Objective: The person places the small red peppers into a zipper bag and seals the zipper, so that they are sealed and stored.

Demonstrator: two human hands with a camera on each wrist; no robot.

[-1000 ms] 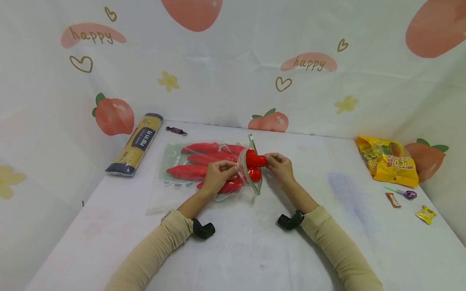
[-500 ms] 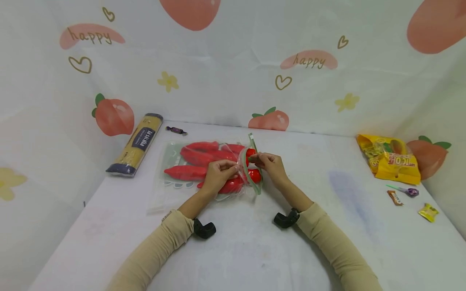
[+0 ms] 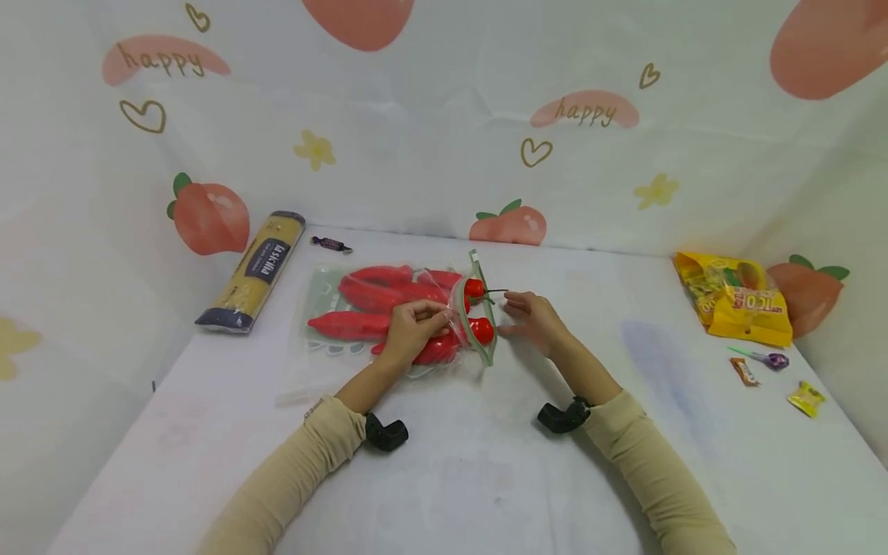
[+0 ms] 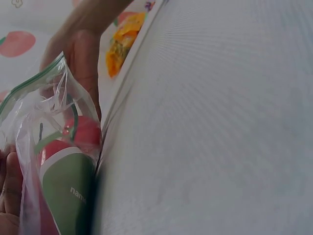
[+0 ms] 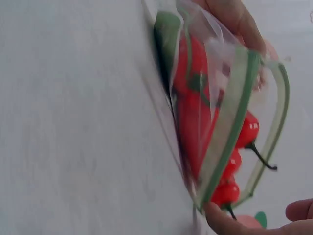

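Note:
A clear zip bag with a green seal lies on the table, its mouth gaping to the right. Several red chili peppers fill it, their round stem ends and green stems showing at the opening in the head and right wrist views. My left hand pinches the upper film of the bag just behind the seal. Just right of the mouth is my right hand, fingers apart and holding nothing. In the right wrist view one of its fingertips is right at the lower end of the seal.
A pack of spaghetti lies at the back left, with a dark wrapped candy beside it. On the right are a yellow candy bag, a lollipop and two small wrapped candies. A printed cloth hangs behind the table.
My right hand has pushed a chili pepper leftward into the bag, let go of its stem and drawn back slightly right. My left hand has kept its grip on the bag.

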